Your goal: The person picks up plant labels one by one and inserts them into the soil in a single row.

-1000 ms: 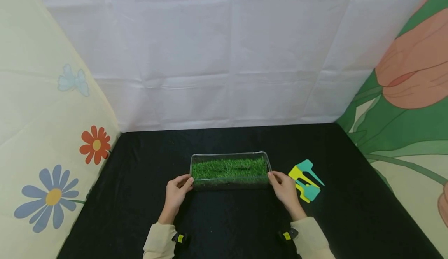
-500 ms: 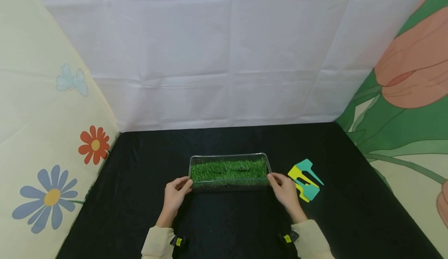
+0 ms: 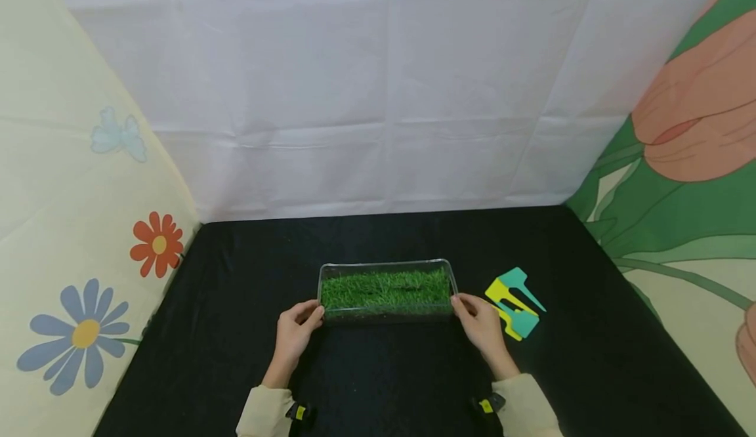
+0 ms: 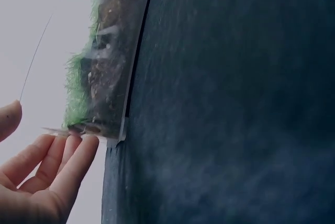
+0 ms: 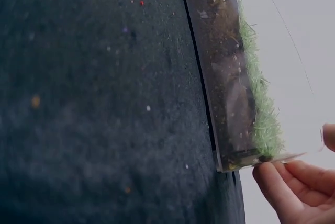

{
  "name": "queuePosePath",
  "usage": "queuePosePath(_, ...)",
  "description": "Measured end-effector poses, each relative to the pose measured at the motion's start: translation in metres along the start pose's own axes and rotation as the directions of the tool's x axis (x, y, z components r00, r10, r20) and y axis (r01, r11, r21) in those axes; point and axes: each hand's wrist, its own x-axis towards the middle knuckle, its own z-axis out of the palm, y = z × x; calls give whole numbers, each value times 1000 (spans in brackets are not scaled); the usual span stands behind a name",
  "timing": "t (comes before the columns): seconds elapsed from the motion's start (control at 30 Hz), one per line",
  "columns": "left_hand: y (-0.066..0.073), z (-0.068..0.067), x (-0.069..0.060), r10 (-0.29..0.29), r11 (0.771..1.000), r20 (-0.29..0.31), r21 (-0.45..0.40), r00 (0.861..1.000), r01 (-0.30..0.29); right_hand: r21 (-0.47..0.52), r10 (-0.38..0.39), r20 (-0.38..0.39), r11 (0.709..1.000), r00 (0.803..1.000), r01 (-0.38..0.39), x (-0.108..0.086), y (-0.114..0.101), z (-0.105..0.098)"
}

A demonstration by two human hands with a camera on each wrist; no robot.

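A clear plastic box [image 3: 386,317] sits on the black cloth in the head view. Green grass [image 3: 384,287] fills its top, and dark soil [image 5: 225,72] shows through its front wall in the right wrist view. My left hand [image 3: 293,332] holds its left end, thumb at the near corner. In the left wrist view, the fingers [image 4: 78,164] press against the end wall. At the opposite end my right hand [image 3: 481,325] grips the other near corner, its fingertips [image 5: 269,174] touching the end wall. Just right of that hand lie several teal and yellow plant labels [image 3: 522,324].
Black cloth [image 3: 266,247] covers the table. A white sheet [image 3: 378,96] hangs behind it. Flower-printed fabric stands along the left side [image 3: 35,227] and the right side [image 3: 679,240].
The box has slid very slightly towards me, with both hands keeping their hold on it. The plant labels stay in place on the cloth.
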Motion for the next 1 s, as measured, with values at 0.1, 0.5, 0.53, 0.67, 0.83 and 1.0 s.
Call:
queuePosePath(0.1,0,-3,1,34,998,23,52,999,-35,66,38,39,997,999,-40,1,-1,-3)
queuePosePath(0.5,-1,-14,9,403,812,70,433,912,-392,93,54,100,994,993,-64,12,3,-14)
queuePosePath(0.53,-1,-15,9,431,784,69,464,900,-411,82,43,96,995,994,-51,14,4,-17)
queuePosePath(0.67,1,-20,9,442,755,65,511,895,-410,36,-3,91,999,996,0,21,8,-27)
queuePosePath(0.83,5,-25,10,398,739,90,558,913,-377,-27,-29,87,999,996,32,31,8,-41)
queuePosePath(1.0,10,-27,9,372,691,117,628,921,-359,-84,-13,119,996,993,23,38,9,-53)
